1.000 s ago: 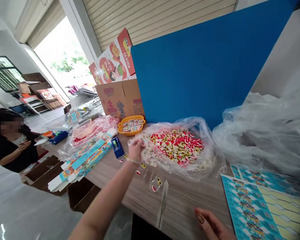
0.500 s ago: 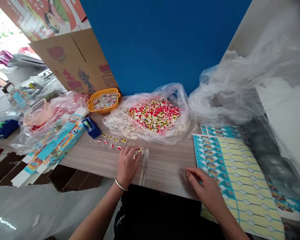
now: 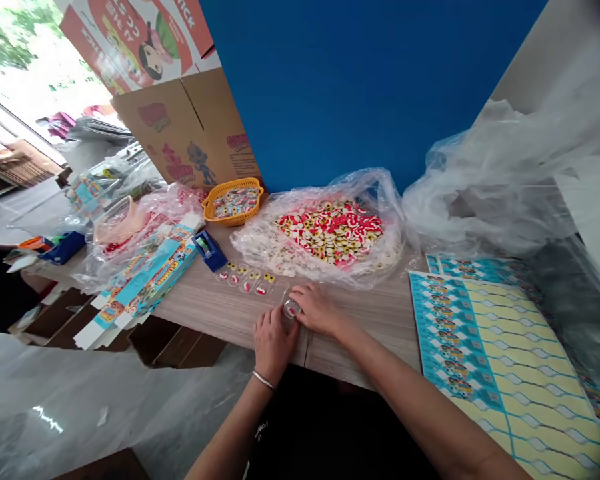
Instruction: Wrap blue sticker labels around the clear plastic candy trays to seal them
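On the table in front of me, my left hand [image 3: 274,341] and my right hand [image 3: 316,309] meet at a small clear plastic blister [image 3: 292,308]. A red-and-white piece shows inside it. My left fingers press its near left edge, and my right fingers hold it from the far right side. Part of the blister is hidden under the fingers. Left of the hands, several similar clear blisters [image 3: 261,287] lie in a row, each with yellow and red-and-white pieces. Behind them a clear plastic bag [image 3: 260,243] lies spread open around a heap of red, white and yellow pieces [image 3: 330,230].
A blue tape dispenser [image 3: 211,252] and an orange basket [image 3: 233,218] of small packets stand at the left. Blue printed cartons [image 3: 153,273] overhang the front edge. Printed sheets [image 3: 510,347] lie right, below crumpled plastic [image 3: 480,187]. A cardboard box [image 3: 180,127] stands behind.
My right hand has moved left from beside the printed sheets to the blister by my left hand. Both hands now touch it. The view has shifted slightly left.
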A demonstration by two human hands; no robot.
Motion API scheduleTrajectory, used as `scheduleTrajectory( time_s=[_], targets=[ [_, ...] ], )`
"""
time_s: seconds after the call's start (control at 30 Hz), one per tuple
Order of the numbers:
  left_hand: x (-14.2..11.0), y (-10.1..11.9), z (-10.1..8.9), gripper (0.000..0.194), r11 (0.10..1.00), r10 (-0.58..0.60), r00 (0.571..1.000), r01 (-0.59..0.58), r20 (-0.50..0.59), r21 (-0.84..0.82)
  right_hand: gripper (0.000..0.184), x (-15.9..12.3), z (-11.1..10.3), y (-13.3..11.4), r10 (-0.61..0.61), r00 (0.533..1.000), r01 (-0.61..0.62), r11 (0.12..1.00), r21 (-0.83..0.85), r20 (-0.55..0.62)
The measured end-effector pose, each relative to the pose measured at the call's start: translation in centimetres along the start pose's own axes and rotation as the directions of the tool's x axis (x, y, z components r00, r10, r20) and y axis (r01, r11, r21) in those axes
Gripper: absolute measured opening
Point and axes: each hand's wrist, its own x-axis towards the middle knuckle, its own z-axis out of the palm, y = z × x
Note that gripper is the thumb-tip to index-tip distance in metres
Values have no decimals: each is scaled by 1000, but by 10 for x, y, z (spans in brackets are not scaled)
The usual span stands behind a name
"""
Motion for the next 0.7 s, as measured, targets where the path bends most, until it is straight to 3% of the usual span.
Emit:
scheduleTrajectory(
  time_s=[0.1, 0.2, 0.3, 0.4, 0.53, 0.7],
  targets=[
    [-9, 7, -1, 41, 996, 37, 998, -32, 58, -79, 36, -17, 3, 10, -35, 998, 34, 999, 17, 43],
    [-22, 29, -4, 45, 975, 150, 972, -115, 183, -191, 41, -61, -5, 24, -57, 995, 52, 997, 56, 85],
    [-33, 59, -4, 50, 939, 269, 928, -194, 257, -284, 51, -111, -19, 35, -1, 994, -10, 995, 97, 113],
    [-38, 84, 1, 46, 911, 341, 903, -250, 261, -327, 60, -147, -29, 40, 75, 992, -90, 985, 150, 102],
    [-36, 101, 5, 36, 910, 364, 897, -285, 250, -301, 70, -164, -28, 43, 158, 987, -162, 957, 239, 36],
    [-30, 103, 2, 33, 915, 372, 891, -307, 259, -261, 72, -165, -22, 45, 169, 984, -141, 935, 326, -58]
  ],
)
